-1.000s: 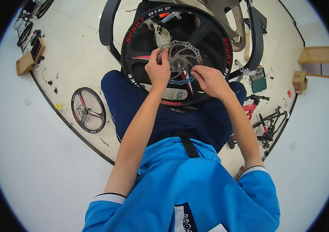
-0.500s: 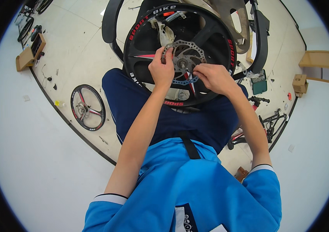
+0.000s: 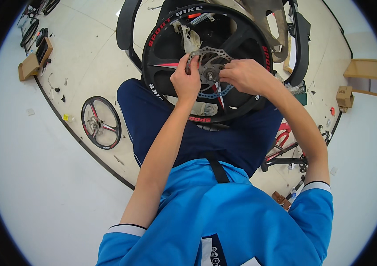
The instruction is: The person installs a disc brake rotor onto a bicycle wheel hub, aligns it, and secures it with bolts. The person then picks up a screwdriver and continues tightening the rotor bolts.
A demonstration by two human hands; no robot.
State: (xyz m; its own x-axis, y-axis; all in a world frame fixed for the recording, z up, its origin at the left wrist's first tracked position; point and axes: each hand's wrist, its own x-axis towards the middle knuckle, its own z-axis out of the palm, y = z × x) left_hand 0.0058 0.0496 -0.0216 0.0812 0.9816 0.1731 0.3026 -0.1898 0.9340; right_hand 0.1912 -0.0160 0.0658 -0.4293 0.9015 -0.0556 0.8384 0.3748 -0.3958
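A black bicycle wheel (image 3: 146, 66) with three broad spokes, one marked red and white, lies flat over my knees and a black seat. On its hub rests a silver brake disc (image 3: 215, 51) full of holes, its lower edge tinted blue. My left hand (image 3: 186, 80) pinches the left edge of the disc between thumb and fingers. Just right of the hub, my right hand (image 3: 247, 74) is closed with fingertips together over the disc. Whatever those fingertips hold is hidden. Through the wheel's upper opening shows a crumpled pale plastic bag (image 3: 191, 41).
Black chair armrests (image 3: 125, 26) flank the wheel. A similar wheel (image 3: 118, 124) with a disc stands by the left wall, beyond it an open cardboard box (image 3: 30, 67). At right are a red bicycle frame (image 3: 281, 137) and a small carton (image 3: 344, 96).
My right hand has shifted upward along the disc's right side, and its forearm has swung outward. My left hand keeps its pinch on the disc. The wheel stays nearly still.
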